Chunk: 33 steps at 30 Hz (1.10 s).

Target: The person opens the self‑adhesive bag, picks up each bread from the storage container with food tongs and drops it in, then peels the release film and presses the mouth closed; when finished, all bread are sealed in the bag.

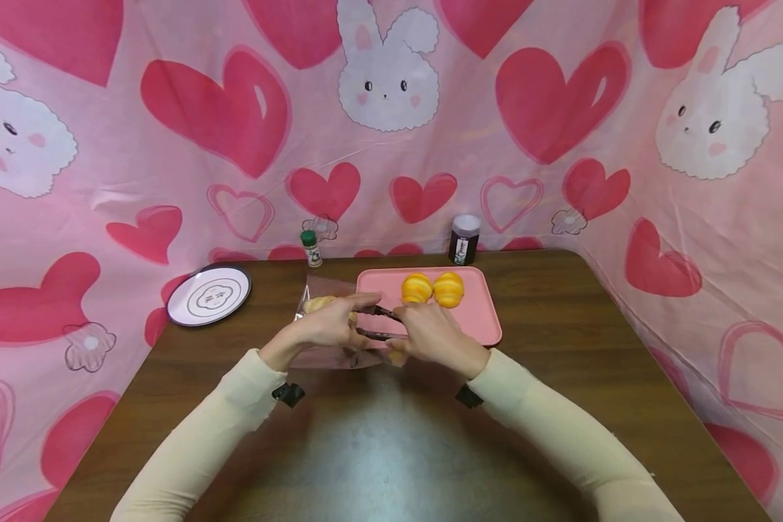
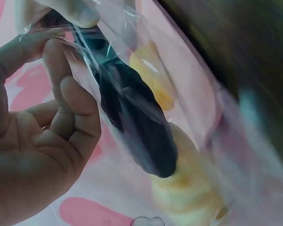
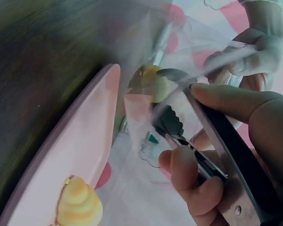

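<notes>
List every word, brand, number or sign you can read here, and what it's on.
None can be read.
Jar: marks on it, too small to read.
Green-capped bottle: marks on it, too small to read.
Plate: a line drawing; any lettering is too small to tell.

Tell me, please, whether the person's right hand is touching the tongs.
Touching. The right wrist view shows it: the right hand grips the tongs, its thumb resting on one arm and its fingers curled against the other.
</notes>
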Motion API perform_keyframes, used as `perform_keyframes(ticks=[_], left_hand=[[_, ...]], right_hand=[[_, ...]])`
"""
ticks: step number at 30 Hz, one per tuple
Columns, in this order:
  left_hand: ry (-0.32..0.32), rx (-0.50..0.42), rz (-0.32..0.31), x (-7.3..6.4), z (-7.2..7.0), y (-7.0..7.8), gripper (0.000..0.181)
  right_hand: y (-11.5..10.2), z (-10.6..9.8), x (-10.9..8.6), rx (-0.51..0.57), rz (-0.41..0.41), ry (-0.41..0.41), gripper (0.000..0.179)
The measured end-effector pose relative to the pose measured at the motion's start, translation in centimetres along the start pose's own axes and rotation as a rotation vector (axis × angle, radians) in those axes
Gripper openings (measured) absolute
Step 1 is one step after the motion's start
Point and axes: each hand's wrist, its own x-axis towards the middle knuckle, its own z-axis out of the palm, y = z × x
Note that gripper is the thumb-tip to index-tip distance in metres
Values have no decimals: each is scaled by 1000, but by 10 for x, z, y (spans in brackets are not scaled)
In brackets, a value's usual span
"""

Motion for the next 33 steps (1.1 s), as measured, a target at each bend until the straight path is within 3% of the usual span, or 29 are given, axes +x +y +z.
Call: perform_keyframes(ticks=[4,8,11,18,23,33], left_hand=[[45,89,-23,0,-4,-4,88],[99,225,4,1,-9,-7,87],[121,277,6,1,-12,-9,87],[157,298,-59,1,-17,-13,88],[155,273,-107,0,-21,-18,89],[201,253,-121,1,-25,-22,89]], right_hand=[[4,3,4,67,18,-20,37],[9,2,6,113,43,-54,40],[12,-2,5,121,53,-72,47],[22,-13,-4,110,54,-75,49],[37,-24,-11,157,87,-106,61],[66,-43,-25,203,145,-106,67]])
